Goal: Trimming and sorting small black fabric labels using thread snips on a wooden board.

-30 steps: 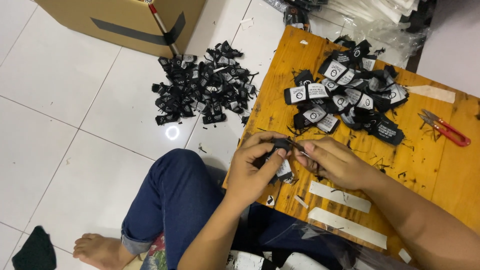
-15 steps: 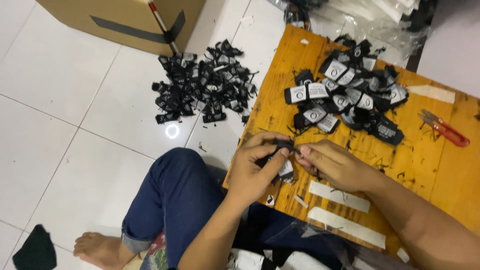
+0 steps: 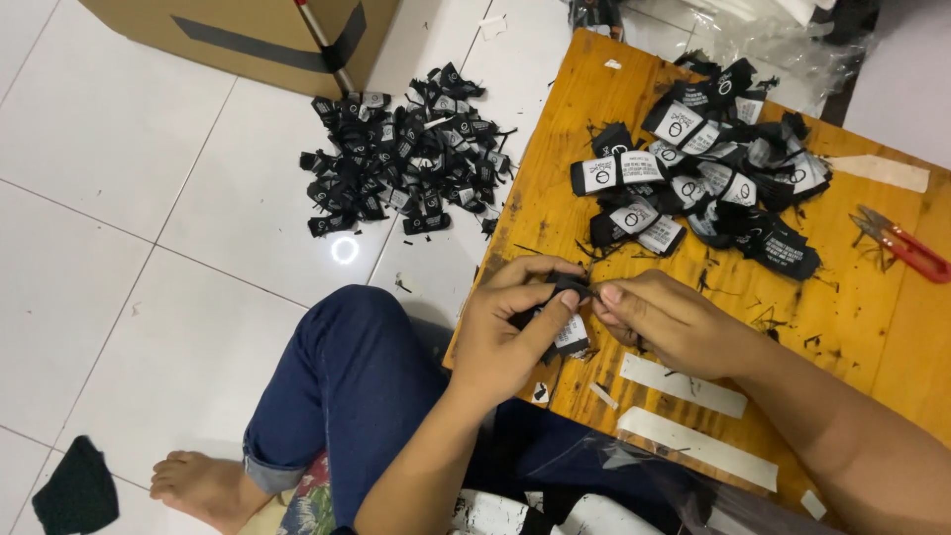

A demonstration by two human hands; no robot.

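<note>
The left hand [image 3: 510,332] and the right hand [image 3: 669,322] meet over the near left edge of the orange wooden surface [image 3: 852,327]; between them they pinch a small black label [image 3: 568,289], the left thumb and forefinger closed on its left part, the right fingertips closed on its right end; a black and white tag [image 3: 572,335] hangs just below the left fingers, touching the palm side of that hand. Far on the surface lies a heap of folded black labels with white faces [image 3: 708,173], well apart from the hands; red thread snips [image 3: 901,243] lie at the far right, beside the heap; two white paper strips [image 3: 684,384] lie near, just right of the hands, one nearer than the other; black thread scraps are scattered over the wood. On the white tiled floor [image 3: 119,228] to the left sits a second pile of black labels [image 3: 401,163], just in front of a cardboard box [image 3: 248,35] with dark tape; the person's knee in blue jeans [image 3: 347,386] rises below the left hand, a bare foot [image 3: 203,485] rests near left, and a dark cloth [image 3: 74,490] lies at the near left corner.
</note>
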